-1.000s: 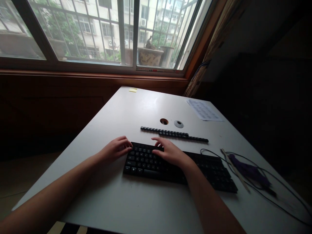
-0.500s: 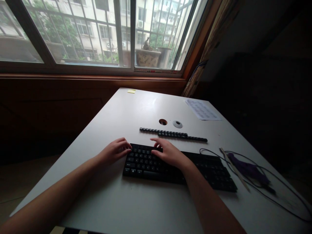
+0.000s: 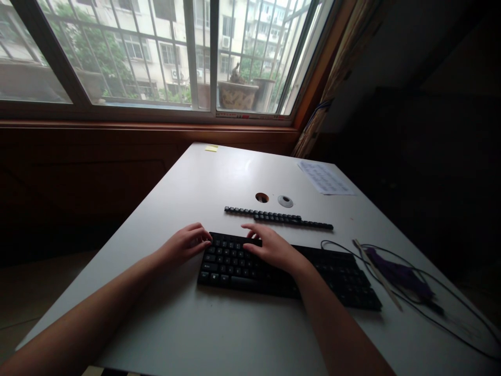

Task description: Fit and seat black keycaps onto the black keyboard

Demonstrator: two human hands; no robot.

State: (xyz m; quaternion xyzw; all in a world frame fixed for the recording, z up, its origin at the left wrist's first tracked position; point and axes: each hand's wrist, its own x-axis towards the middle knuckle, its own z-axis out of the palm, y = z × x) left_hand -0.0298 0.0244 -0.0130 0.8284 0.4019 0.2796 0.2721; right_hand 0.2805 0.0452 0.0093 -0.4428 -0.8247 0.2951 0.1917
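Observation:
A black keyboard (image 3: pixel 250 287) lies on the white table, partly covered by my right hand and forearm. At its upper left corner, the bent fingers and thumb of my left hand (image 3: pixel 190 241) come together on the keyboard's edge. My right hand (image 3: pixel 270 248) hovers over the upper middle keys with thumb and index finger apart. Nothing shows between them, though its other fingers are partly hidden. Just behind the keyboard, several loose black keycaps (image 3: pixel 276 215) are lined up in two staggered rows.
A round cable hole (image 3: pixel 262 198) and its grey cover (image 3: pixel 285 201) are farther back. Printed sheets (image 3: pixel 324 177) lie at the back right, a yellow sticky note (image 3: pixel 211 149) at the back left. On the right are a cable (image 3: pixel 415 303), a thin stick (image 3: pixel 376 271) and purple cloth (image 3: pixel 401 271).
Both hands keep nearly the same pose and place. The whole view has shifted very slightly; the keyboard and keycaps have not moved on the table.

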